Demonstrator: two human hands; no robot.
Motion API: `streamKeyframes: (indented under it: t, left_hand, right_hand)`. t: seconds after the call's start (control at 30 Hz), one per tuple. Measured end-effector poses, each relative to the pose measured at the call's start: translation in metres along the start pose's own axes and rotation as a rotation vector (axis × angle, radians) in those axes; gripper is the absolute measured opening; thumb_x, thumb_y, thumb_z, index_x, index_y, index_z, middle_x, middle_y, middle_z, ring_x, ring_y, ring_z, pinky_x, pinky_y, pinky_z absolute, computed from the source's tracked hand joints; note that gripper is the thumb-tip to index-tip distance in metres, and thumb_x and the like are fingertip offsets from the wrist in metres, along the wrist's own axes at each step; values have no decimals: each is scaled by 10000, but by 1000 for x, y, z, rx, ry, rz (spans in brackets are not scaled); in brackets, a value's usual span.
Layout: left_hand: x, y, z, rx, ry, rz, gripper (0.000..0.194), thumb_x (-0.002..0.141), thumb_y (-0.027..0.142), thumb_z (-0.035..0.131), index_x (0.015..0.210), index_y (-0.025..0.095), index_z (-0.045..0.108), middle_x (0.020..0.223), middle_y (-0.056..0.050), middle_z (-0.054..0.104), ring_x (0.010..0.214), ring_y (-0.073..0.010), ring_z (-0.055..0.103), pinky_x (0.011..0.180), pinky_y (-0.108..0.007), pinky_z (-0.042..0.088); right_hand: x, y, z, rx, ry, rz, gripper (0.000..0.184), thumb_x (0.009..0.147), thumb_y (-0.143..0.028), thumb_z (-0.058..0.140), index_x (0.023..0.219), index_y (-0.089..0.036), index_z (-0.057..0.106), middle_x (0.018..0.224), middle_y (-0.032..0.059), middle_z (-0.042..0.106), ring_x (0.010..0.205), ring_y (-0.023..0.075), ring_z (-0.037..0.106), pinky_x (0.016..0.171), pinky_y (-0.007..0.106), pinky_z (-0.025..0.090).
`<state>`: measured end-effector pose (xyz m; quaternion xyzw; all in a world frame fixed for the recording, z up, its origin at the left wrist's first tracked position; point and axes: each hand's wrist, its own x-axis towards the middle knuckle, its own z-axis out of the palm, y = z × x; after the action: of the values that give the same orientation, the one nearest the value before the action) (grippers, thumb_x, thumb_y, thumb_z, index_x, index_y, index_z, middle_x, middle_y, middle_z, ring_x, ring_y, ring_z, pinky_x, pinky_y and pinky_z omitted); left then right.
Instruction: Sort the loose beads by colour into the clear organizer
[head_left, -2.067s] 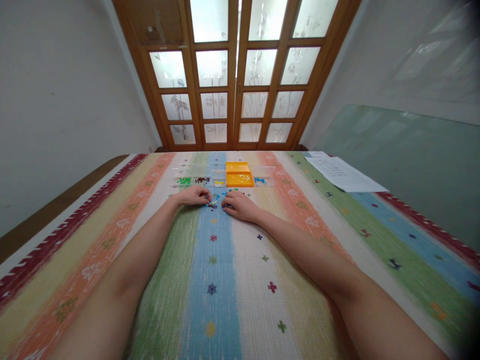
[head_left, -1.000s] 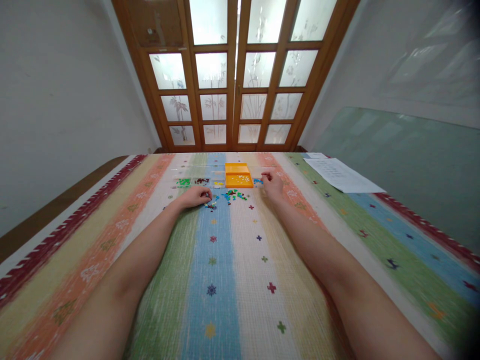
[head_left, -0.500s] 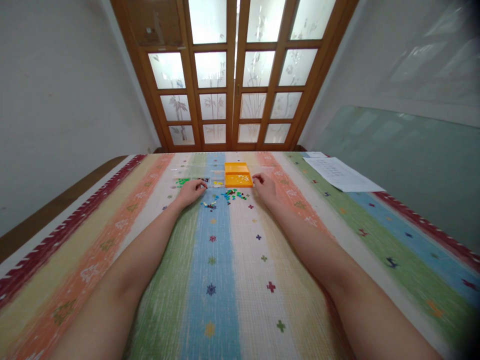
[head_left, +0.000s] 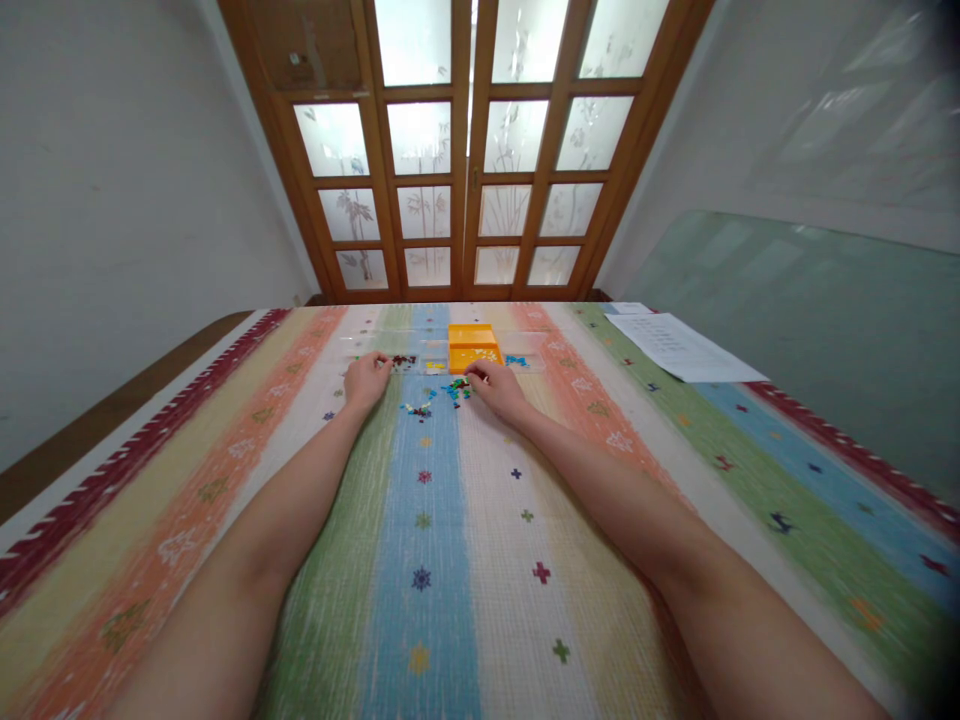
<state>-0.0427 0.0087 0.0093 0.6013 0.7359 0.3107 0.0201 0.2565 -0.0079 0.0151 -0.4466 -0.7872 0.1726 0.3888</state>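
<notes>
My left hand [head_left: 367, 381] is over the left clear plastic box, its fingers bent together and hiding most of the green pieces. Dark brown pieces [head_left: 405, 360] show just right of its fingertips. My right hand [head_left: 496, 386] is closed at the right side of a loose pile of small green, blue and dark pieces [head_left: 457, 388]. What either set of fingertips pinches is too small to make out. Behind the right hand stands an open orange case [head_left: 471, 335] with white pieces in its front part. Blue pieces [head_left: 516, 361] lie in a clear box to its right.
Between the dark pieces and the orange case is a clear compartment with yellow pieces [head_left: 435, 366]. Another small mixed cluster [head_left: 418, 410] lies nearer me on the striped tablecloth [head_left: 427, 620]. Printed paper sheets [head_left: 675, 345] rest at the far right edge.
My left hand has shifted left, from beside the dark pieces to over the green ones. The right hand has come left and nearer, from the blue pieces' box to the mixed pile.
</notes>
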Motion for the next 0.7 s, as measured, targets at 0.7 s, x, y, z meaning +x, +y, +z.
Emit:
streamKeyframes:
  t: [0.7]
  left_hand:
    - [-8,8,8,-20,-39,151,311,952,386,513,1005,213,766,827,-59,729,759,-205,624,698,-290,398]
  right_hand:
    - [-36,-60,42,-319,-546,-587,503,1076,-437,410,1534,-240,473,1623,73,406,1542,278,266,1255,527,188]
